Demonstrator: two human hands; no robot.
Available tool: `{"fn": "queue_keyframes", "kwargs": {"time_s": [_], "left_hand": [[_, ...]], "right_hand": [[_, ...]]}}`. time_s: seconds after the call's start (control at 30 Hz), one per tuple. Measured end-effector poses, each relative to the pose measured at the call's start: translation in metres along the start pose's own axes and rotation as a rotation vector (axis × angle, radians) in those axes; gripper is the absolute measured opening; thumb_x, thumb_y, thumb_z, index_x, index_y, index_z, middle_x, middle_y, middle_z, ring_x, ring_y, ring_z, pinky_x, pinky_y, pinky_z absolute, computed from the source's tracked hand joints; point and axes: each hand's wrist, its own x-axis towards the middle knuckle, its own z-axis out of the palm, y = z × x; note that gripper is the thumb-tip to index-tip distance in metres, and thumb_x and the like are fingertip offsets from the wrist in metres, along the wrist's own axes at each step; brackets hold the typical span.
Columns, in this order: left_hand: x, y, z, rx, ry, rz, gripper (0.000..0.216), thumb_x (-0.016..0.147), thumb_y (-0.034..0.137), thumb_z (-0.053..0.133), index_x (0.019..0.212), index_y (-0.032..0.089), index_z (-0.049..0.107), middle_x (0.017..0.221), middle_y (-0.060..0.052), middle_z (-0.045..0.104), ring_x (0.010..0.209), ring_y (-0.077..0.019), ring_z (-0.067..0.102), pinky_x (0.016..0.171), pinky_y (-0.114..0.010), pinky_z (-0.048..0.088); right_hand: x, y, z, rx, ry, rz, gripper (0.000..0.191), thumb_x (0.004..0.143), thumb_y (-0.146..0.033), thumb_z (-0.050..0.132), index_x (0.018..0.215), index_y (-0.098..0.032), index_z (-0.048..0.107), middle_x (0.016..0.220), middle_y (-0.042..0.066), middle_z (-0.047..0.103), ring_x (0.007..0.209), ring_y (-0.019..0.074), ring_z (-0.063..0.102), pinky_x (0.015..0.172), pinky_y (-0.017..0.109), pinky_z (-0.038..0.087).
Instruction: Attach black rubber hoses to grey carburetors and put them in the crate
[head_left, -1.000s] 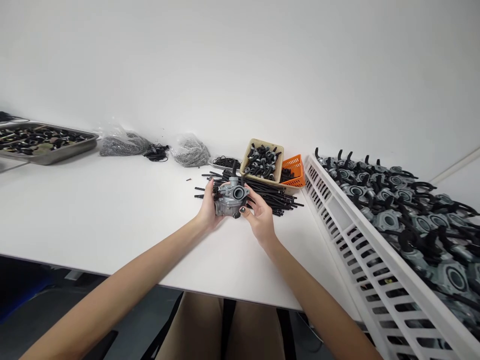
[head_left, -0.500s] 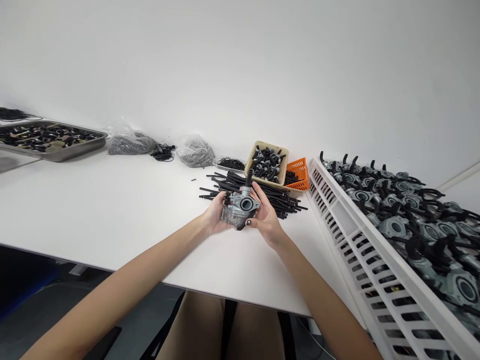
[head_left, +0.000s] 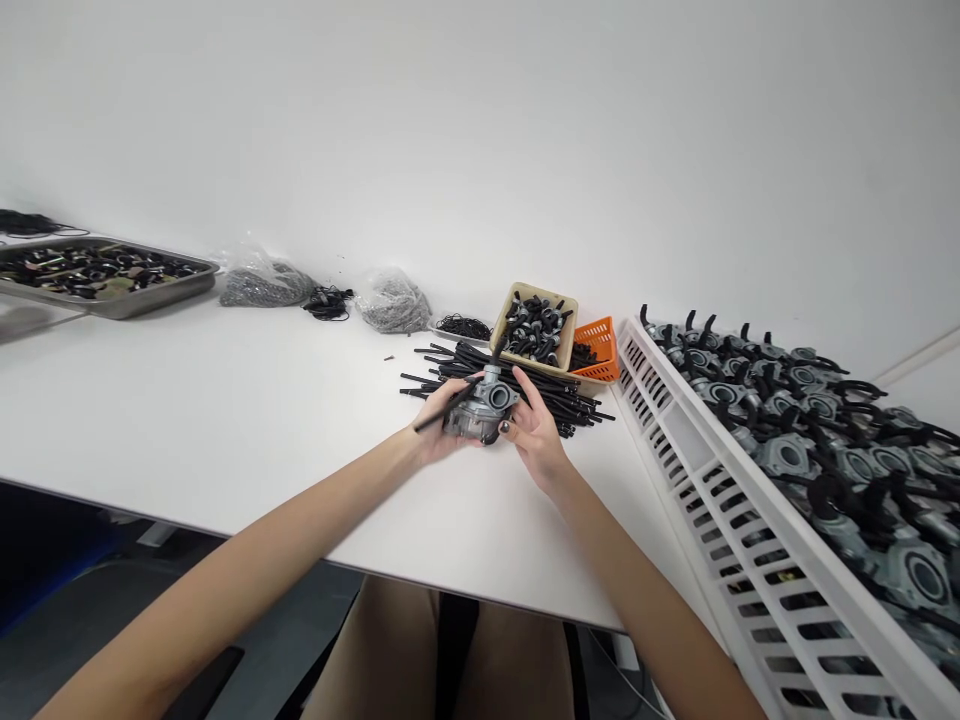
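A grey metal carburetor (head_left: 480, 405) is held above the white table, its round bore facing me and a black cap standing up from its top. My left hand (head_left: 437, 425) wraps around its left side. From there a black rubber hose (head_left: 442, 408) slants down to the left across that hand. At the right side, my right hand (head_left: 538, 440) has its thumb against the carburetor's lower edge and its fingers curled behind. Just beyond both hands lies a pile of black hoses (head_left: 566, 398).
A white slatted crate (head_left: 712, 460) full of similar carburetors stands at right. Behind the hoses are a beige tray (head_left: 517, 290) of capped parts and an orange basket (head_left: 609, 345). Along the wall lie plastic bags (head_left: 391, 300) of small parts and a metal tray (head_left: 142, 303).
The carburetor has turned slightly in my hands, and its black hose now shows across my left hand. My right hand has shifted a little at its right side.
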Motion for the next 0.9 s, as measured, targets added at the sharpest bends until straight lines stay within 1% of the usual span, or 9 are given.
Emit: {"fn": "queue_keyframes", "kwargs": {"time_s": [0.1,0.17,0.23,0.3,0.37,0.5,0.63,0.73,0.9], "left_hand": [[0.001,0.0,0.004,0.101,0.082,0.164,0.047,0.081,0.027,0.059,0.127,0.025,0.05,0.094,-0.005,0.069,0.062,-0.0196,0.067,0.048,-0.032,0.057],[0.003,-0.002,0.007,0.19,0.166,0.281,0.052,0.079,0.028,0.063,0.128,0.027,0.047,0.092,-0.004,0.067,0.062,-0.0186,0.066,0.049,-0.031,0.056],[0.004,-0.004,0.008,0.282,0.23,0.39,0.056,0.077,0.028,0.067,0.129,0.028,0.045,0.086,-0.001,0.065,0.06,-0.0169,0.064,0.049,-0.029,0.055],[0.005,-0.006,0.008,0.359,0.272,0.474,0.056,0.077,0.03,0.069,0.127,0.029,0.045,0.079,0.001,0.063,0.056,-0.015,0.062,0.049,-0.026,0.053],[0.005,-0.007,0.007,0.416,0.306,0.529,0.053,0.077,0.031,0.069,0.125,0.029,0.046,0.076,0.002,0.061,0.055,-0.0133,0.059,0.05,-0.024,0.05],[0.004,-0.006,0.006,0.488,0.355,0.573,0.047,0.078,0.031,0.067,0.121,0.029,0.048,0.077,0.002,0.06,0.057,-0.0122,0.057,0.051,-0.022,0.047],[0.006,-0.007,0.004,0.509,0.379,0.577,0.045,0.078,0.03,0.066,0.119,0.029,0.048,0.079,0.002,0.06,0.059,-0.0123,0.058,0.054,-0.023,0.048],[0.008,-0.008,0.005,0.477,0.375,0.542,0.045,0.078,0.031,0.064,0.12,0.029,0.046,0.073,0.003,0.059,0.055,-0.013,0.058,0.051,-0.023,0.047],[0.006,-0.009,0.009,0.419,0.339,0.521,0.045,0.076,0.028,0.066,0.116,0.028,0.047,0.072,0.004,0.06,0.053,-0.0124,0.057,0.048,-0.023,0.047]], "right_hand": [[0.005,0.005,-0.005,-0.086,0.167,-0.041,0.082,0.062,-0.032,0.084,0.135,-0.027,0.047,0.128,0.01,0.061,0.117,0.0235,0.057,0.101,0.041,0.045],[0.006,0.006,-0.006,-0.187,0.288,-0.083,0.062,0.065,-0.034,0.081,0.121,-0.023,0.057,0.114,0.009,0.066,0.104,0.0216,0.061,0.093,0.038,0.049],[0.005,0.006,-0.004,-0.276,0.353,-0.117,0.038,0.07,-0.038,0.076,0.102,-0.02,0.063,0.095,0.006,0.067,0.088,0.0187,0.062,0.081,0.033,0.051],[0.003,0.007,0.0,-0.344,0.318,-0.116,0.027,0.075,-0.043,0.071,0.086,-0.019,0.064,0.076,0.002,0.063,0.07,0.0154,0.059,0.066,0.029,0.05],[0.0,0.009,0.003,-0.426,0.214,-0.081,0.026,0.075,-0.044,0.07,0.08,-0.019,0.065,0.066,-0.001,0.058,0.057,0.0125,0.051,0.054,0.027,0.044],[-0.002,0.015,0.004,-0.54,0.086,-0.086,0.022,0.073,-0.04,0.072,0.08,-0.019,0.07,0.07,0.0,0.055,0.052,0.0106,0.047,0.049,0.027,0.04],[0.001,0.015,0.001,-0.476,0.127,-0.139,0.019,0.074,-0.038,0.071,0.079,-0.02,0.068,0.083,0.002,0.052,0.057,0.0107,0.052,0.051,0.028,0.046],[0.001,0.014,0.003,-0.375,0.105,-0.149,0.019,0.077,-0.037,0.069,0.08,-0.02,0.062,0.091,0.001,0.048,0.061,0.011,0.059,0.057,0.031,0.052],[0.002,0.018,0.006,-0.285,0.106,-0.205,0.019,0.079,-0.036,0.067,0.083,-0.021,0.057,0.092,0.001,0.047,0.071,0.0141,0.064,0.07,0.034,0.056]]}}
